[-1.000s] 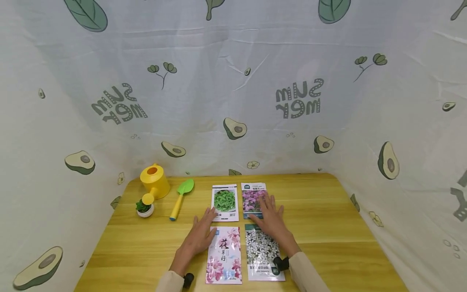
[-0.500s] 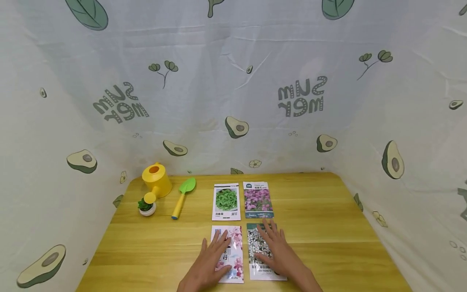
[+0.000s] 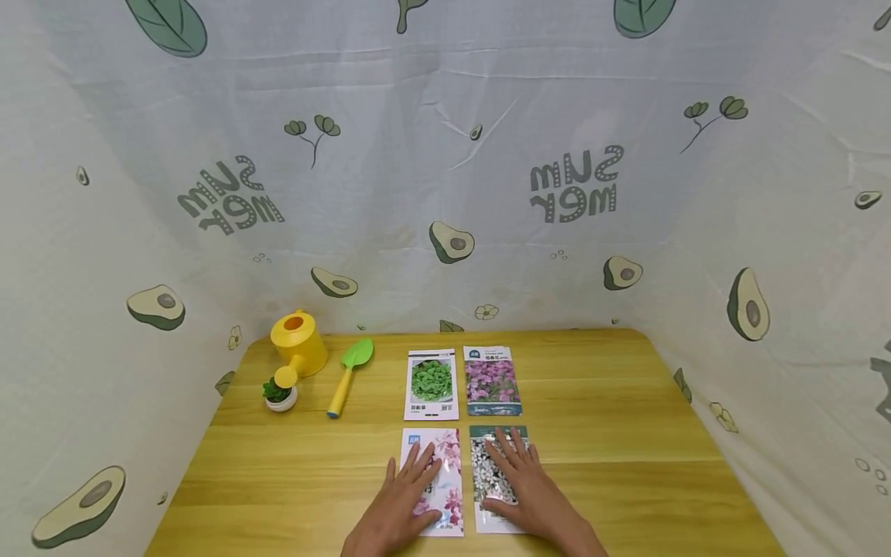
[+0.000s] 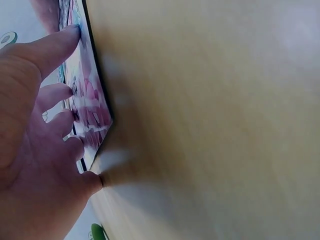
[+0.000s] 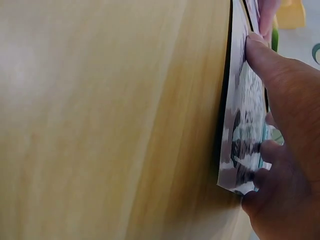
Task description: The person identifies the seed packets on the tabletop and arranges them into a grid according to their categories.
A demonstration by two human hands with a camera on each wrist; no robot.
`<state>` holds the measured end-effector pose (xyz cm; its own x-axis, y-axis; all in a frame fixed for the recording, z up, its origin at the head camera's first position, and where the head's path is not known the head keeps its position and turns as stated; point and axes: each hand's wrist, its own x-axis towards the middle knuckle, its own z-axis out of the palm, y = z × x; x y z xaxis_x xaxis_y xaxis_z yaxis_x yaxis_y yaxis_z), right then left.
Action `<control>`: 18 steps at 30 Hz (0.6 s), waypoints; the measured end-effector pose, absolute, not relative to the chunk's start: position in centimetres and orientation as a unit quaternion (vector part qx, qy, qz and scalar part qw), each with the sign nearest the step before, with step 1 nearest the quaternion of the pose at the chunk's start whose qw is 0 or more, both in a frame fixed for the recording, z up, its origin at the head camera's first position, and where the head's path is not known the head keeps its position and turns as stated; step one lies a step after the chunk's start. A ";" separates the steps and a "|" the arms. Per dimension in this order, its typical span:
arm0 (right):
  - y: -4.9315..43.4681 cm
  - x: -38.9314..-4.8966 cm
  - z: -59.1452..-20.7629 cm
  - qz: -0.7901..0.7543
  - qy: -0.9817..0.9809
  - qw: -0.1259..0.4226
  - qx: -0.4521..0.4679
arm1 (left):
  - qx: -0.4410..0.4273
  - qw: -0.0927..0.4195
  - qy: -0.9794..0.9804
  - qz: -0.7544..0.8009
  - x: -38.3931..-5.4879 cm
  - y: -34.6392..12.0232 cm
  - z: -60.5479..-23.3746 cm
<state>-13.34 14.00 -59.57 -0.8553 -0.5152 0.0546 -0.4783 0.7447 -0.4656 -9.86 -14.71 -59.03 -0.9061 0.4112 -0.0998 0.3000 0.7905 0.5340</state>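
Four seed packets lie in two rows on the wooden table. My left hand (image 3: 398,503) rests with spread fingers on the pink-flower seed packet (image 3: 451,495) in the near row; its fingertips touch the surface in the left wrist view. Beside it, my right hand (image 3: 532,495) lies spread over the white-flower seed packet (image 3: 485,472), whose edge shows under the thumb (image 5: 265,57) in the right wrist view. Just beyond them are the green-leaf seed packet (image 3: 431,383) on the left and the purple-flower seed packet (image 3: 493,383) on the right, both untouched.
At the table's far left stand a yellow watering can (image 3: 299,344) and a small potted succulent (image 3: 280,396). A toy trowel (image 3: 348,375) with green blade and yellow handle lies next to them. Printed cloth (image 3: 390,193) hangs around the wooden table (image 3: 612,449).
Both hands have drawn back from the far packets to the near pair and now rest there. The near packets have shifted very slightly; the far ones stay in place.
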 end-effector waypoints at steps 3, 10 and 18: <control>13.9 -13.5 -59.6 -0.239 0.933 0.049 -0.265 | 0.196 0.090 0.942 0.257 -9.8 -14.7 -58.9; 13.9 -13.5 -59.6 -0.242 0.933 0.049 -0.263 | 0.199 0.089 0.936 0.278 -10.0 -14.5 -58.9; 13.7 -13.4 -59.4 -0.246 0.932 0.047 -0.262 | 0.203 0.087 0.925 0.310 -10.3 -14.6 -59.6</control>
